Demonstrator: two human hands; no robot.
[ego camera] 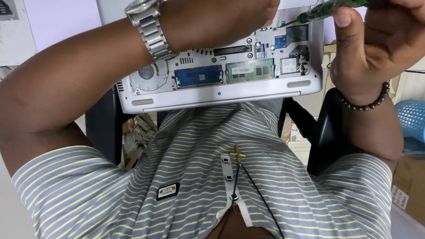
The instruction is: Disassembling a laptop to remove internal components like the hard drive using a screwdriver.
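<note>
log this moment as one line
left hand: steadying opened laptop | right hand: holding green screwdriver, tip at laptop internals

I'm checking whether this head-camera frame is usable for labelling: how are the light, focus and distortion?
Head view: light is even and soft, with no harsh glare on the opened silver laptop underside; the circuit parts are sharp; the right hand and its green-handled screwdriver are slightly blurred and cut by the top edge; the left hand hides part of the board; wide-angle lens bends the edges.
</note>
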